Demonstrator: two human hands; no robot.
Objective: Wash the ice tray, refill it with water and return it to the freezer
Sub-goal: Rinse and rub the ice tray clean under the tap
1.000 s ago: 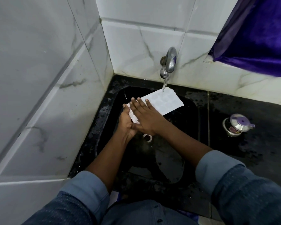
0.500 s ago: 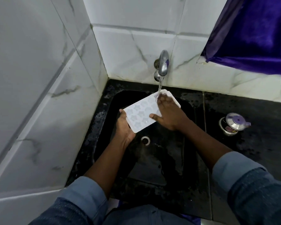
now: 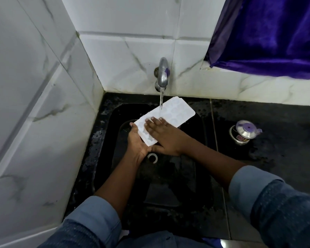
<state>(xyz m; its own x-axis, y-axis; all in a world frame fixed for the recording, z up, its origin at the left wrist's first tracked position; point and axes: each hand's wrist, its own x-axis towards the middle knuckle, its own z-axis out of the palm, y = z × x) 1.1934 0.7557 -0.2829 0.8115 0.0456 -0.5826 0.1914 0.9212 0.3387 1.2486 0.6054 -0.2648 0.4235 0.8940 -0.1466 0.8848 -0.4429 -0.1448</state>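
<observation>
The left hand (image 3: 137,140) cups the ice tray's (image 3: 170,115) near end from beneath; the right hand (image 3: 164,135) lies flat, fingers spread, on top. Tray tilts toward one o'clock under the tap (image 3: 162,74); wet plastic could slip into the sink (image 3: 168,185).

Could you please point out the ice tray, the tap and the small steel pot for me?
ice tray (image 3: 175,111), head view, far half of its moulded face.
tap (image 3: 163,74), head view, curved metal spout.
small steel pot (image 3: 244,131), head view, its shiny lid.
</observation>
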